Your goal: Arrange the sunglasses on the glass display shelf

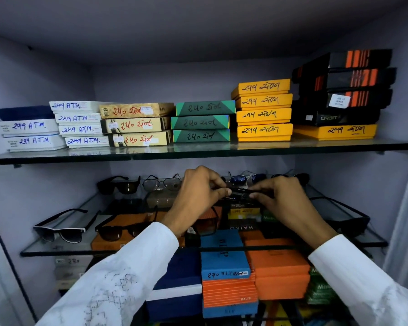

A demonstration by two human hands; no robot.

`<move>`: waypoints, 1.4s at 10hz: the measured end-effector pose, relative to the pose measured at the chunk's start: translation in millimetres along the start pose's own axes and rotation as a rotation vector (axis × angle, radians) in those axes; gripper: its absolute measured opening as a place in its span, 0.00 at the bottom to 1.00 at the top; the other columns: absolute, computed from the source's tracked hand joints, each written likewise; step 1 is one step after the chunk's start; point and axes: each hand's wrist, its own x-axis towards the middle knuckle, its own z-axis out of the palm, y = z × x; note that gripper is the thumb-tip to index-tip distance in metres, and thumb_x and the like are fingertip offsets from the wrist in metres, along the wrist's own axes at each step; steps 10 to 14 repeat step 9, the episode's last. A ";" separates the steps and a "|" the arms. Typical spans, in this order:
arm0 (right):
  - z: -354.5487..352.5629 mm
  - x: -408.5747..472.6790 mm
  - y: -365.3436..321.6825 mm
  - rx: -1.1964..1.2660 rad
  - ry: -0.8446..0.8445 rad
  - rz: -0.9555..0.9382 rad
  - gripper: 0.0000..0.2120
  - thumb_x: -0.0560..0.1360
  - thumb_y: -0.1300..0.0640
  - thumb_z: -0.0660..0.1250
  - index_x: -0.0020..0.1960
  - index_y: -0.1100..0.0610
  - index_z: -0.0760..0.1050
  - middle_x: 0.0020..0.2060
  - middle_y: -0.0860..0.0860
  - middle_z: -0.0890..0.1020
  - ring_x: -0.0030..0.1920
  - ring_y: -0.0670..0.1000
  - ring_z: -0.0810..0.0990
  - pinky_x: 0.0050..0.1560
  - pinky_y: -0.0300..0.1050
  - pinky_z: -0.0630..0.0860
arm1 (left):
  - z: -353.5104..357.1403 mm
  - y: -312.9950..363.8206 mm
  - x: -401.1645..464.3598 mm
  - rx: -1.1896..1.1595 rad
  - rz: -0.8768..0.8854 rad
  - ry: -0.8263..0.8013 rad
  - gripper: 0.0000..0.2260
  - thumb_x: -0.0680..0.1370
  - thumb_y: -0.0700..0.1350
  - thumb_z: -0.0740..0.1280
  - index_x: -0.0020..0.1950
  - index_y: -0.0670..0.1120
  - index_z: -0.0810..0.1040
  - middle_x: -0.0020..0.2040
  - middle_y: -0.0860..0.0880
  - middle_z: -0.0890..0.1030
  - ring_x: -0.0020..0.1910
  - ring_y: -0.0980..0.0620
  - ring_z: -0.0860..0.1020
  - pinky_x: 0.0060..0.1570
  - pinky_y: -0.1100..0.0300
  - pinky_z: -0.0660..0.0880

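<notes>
Left hand [198,189] and right hand [280,198], both in white sleeves, pinch a dark-framed pair of sunglasses [239,193] between fingertips, one hand per end, held above the lower clear glass display shelf [64,251], approx. frame centre. Black-and-white-framed sunglasses [61,228] rest on shelf at 8 o'clock of hands; brown-lens pair [120,229] just beside it. Yellow cardboard boxes [264,111] stacked on upper shelf at 1 o'clock.
</notes>
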 end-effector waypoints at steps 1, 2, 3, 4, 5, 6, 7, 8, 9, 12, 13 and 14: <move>-8.8 -0.5 7.1 0.110 0.078 0.065 0.09 0.70 0.58 0.78 0.49 0.54 0.88 0.40 0.48 0.88 0.35 0.36 0.82 0.37 0.20 0.72 | -0.1 7.6 2.2 -0.044 0.010 -0.018 0.06 0.68 0.48 0.81 0.37 0.47 0.88 0.30 0.57 0.83 0.32 0.61 0.82 0.31 0.78 0.70; -16.0 6.2 20.2 0.196 0.118 0.200 0.07 0.69 0.59 0.79 0.47 0.58 0.87 0.30 0.45 0.84 0.27 0.34 0.81 0.30 0.22 0.72 | 0.1 9.5 4.9 -0.029 -0.020 -0.006 0.06 0.68 0.47 0.81 0.36 0.46 0.88 0.30 0.54 0.85 0.32 0.57 0.83 0.31 0.79 0.70; -20.4 15.3 33.7 0.040 0.148 0.243 0.07 0.67 0.57 0.80 0.43 0.58 0.88 0.35 0.50 0.87 0.31 0.38 0.82 0.41 0.29 0.78 | 6.3 6.3 5.7 0.022 -0.098 -0.010 0.05 0.68 0.46 0.81 0.36 0.46 0.88 0.33 0.54 0.85 0.28 0.61 0.79 0.33 0.80 0.69; -19.0 20.2 42.3 -0.082 0.078 0.279 0.05 0.66 0.54 0.79 0.39 0.56 0.88 0.39 0.51 0.88 0.42 0.52 0.85 0.52 0.48 0.83 | 13.7 1.4 3.4 0.069 -0.164 -0.069 0.05 0.68 0.44 0.80 0.38 0.44 0.88 0.38 0.52 0.86 0.33 0.63 0.78 0.41 0.71 0.75; -14.3 20.1 47.9 -0.190 -0.030 0.288 0.04 0.66 0.54 0.78 0.37 0.54 0.87 0.42 0.53 0.87 0.47 0.56 0.84 0.51 0.52 0.82 | 19.4 -0.9 -0.7 0.100 -0.198 -0.130 0.05 0.69 0.44 0.80 0.39 0.43 0.88 0.38 0.52 0.85 0.35 0.60 0.79 0.47 0.63 0.79; -10.8 18.9 50.0 -0.252 -0.059 0.285 0.03 0.67 0.55 0.76 0.38 0.54 0.87 0.42 0.53 0.87 0.44 0.56 0.84 0.48 0.51 0.83 | 23.7 -0.1 -4.0 0.121 -0.196 -0.165 0.04 0.69 0.43 0.79 0.39 0.42 0.88 0.36 0.54 0.83 0.35 0.60 0.78 0.50 0.61 0.80; -7.0 18.9 55.4 -0.280 -0.058 0.279 0.04 0.68 0.55 0.74 0.40 0.55 0.86 0.44 0.56 0.86 0.45 0.57 0.84 0.46 0.50 0.83 | 26.9 3.2 -6.3 0.138 -0.189 -0.167 0.05 0.69 0.44 0.80 0.39 0.43 0.88 0.36 0.54 0.83 0.34 0.62 0.77 0.53 0.62 0.79; -8.2 18.4 50.1 -0.278 -0.101 0.281 0.05 0.68 0.55 0.75 0.40 0.56 0.86 0.44 0.56 0.86 0.45 0.57 0.84 0.46 0.50 0.83 | 27.4 7.8 -6.2 0.136 -0.219 -0.173 0.08 0.69 0.47 0.80 0.38 0.44 0.87 0.36 0.54 0.83 0.33 0.62 0.77 0.47 0.61 0.80; -21.5 8.3 41.4 -0.213 -0.016 0.256 0.07 0.68 0.50 0.78 0.38 0.54 0.87 0.37 0.51 0.87 0.40 0.53 0.84 0.42 0.47 0.82 | 20.7 20.1 -14.2 0.159 -0.169 -0.068 0.10 0.72 0.53 0.77 0.40 0.47 0.86 0.32 0.55 0.81 0.31 0.60 0.78 0.40 0.58 0.81; -21.5 8.3 41.4 -0.213 -0.016 0.256 0.07 0.68 0.50 0.78 0.38 0.54 0.87 0.37 0.51 0.87 0.40 0.53 0.84 0.42 0.47 0.82 | 20.7 20.1 -14.2 0.159 -0.169 -0.068 0.10 0.72 0.53 0.77 0.40 0.47 0.86 0.32 0.55 0.81 0.31 0.60 0.78 0.40 0.58 0.81; -21.5 8.3 41.4 -0.213 -0.016 0.256 0.07 0.68 0.50 0.78 0.38 0.54 0.87 0.37 0.51 0.87 0.40 0.53 0.84 0.42 0.47 0.82 | 20.7 20.1 -14.2 0.159 -0.169 -0.068 0.10 0.72 0.53 0.77 0.40 0.47 0.86 0.32 0.55 0.81 0.31 0.60 0.78 0.40 0.58 0.81; -21.5 8.3 41.4 -0.213 -0.016 0.256 0.07 0.68 0.50 0.78 0.38 0.54 0.87 0.37 0.51 0.87 0.40 0.53 0.84 0.42 0.47 0.82 | 20.7 20.1 -14.2 0.159 -0.169 -0.068 0.10 0.72 0.53 0.77 0.40 0.47 0.86 0.32 0.55 0.81 0.31 0.60 0.78 0.40 0.58 0.81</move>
